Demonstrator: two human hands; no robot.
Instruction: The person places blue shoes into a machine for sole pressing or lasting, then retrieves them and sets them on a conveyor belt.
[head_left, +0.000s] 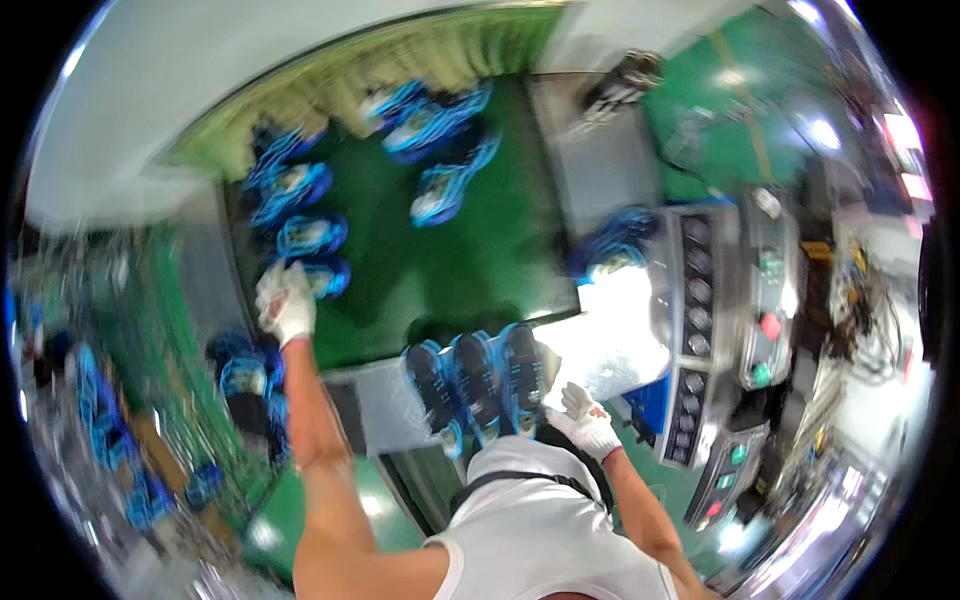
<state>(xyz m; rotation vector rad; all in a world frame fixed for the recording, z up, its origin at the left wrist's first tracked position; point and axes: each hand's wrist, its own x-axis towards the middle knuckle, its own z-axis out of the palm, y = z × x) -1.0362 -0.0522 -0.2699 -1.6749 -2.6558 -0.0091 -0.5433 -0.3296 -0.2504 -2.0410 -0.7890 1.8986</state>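
My left hand (286, 302), in a white glove, reaches to the left edge of the green conveyor belt (380, 300). It is at the end of a blue shoe (326, 278), the nearest in a column of blue shoes; blur hides whether its fingers grip it. My right hand (587, 424), also gloved, is low on the right with fingers apart and nothing in it. Just left of it, black-and-blue shoes stand side by side on the near ledge: a left one (432, 388), a middle one (476, 380) and a right one (521, 372).
More blue shoes (430, 125) lie farther up the belt, before a yellowish curtain (350, 80). A blue shoe (615, 260) sits at a brightly lit plate, beside a panel of round dials (697, 290). Dark-and-blue shoes (245, 378) are left of my forearm.
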